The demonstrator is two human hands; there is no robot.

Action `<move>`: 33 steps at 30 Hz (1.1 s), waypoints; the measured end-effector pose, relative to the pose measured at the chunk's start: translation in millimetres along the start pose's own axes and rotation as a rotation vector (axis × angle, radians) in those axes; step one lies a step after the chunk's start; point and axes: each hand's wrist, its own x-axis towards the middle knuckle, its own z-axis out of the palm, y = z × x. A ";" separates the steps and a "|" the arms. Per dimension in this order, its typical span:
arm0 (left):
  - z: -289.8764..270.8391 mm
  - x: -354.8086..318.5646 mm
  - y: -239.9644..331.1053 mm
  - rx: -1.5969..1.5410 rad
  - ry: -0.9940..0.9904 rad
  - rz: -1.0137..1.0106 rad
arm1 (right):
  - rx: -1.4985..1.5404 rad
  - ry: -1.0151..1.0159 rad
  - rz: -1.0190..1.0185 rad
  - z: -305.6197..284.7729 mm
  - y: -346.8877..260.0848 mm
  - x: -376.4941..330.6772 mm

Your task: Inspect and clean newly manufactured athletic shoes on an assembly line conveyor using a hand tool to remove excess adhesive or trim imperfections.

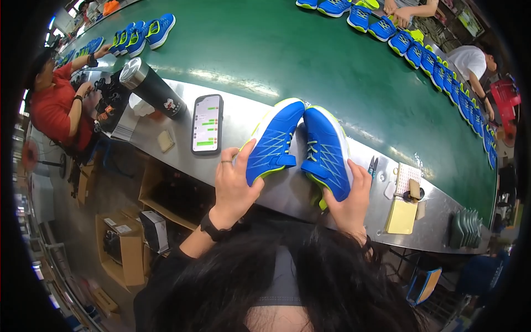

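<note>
A blue sneaker with a white and lime-green sole is gripped at its heel by my left hand. My right hand holds the heel end of a matching blue sneaker. Both shoes point away from me above the metal worktop, their toes close together and their straps and laces facing each other. Left of them lies a phone with a lit chat screen. Small snips rest on the metal to the right of my right hand.
Beyond the metal edge runs a green conveyor belt, with blue shoes lined along its far right side. A dark tumbler stands at left; a yellow notepad lies at right. Co-workers sit around the belt. Cardboard boxes stand below.
</note>
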 end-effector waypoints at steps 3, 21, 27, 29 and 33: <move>-4.6 10.9 -2.4 -0.222 -0.049 -0.148 | 0.357 -0.082 0.243 -1.0 20.0 0.8; -14.1 21.8 35.7 -1.483 -0.276 -0.353 | -0.414 -0.050 0.322 -17.4 107.5 7.9; -11.2 19.5 39.6 -1.446 -0.272 -0.257 | 0.451 -0.121 0.240 -47.3 13.6 40.9; -13.8 20.9 46.0 -1.456 -0.276 -0.228 | 0.578 -0.104 0.172 -54.4 -9.4 42.1; -17.7 22.4 54.8 -1.445 -0.291 -0.167 | 0.453 0.067 -0.271 -56.4 -27.8 46.9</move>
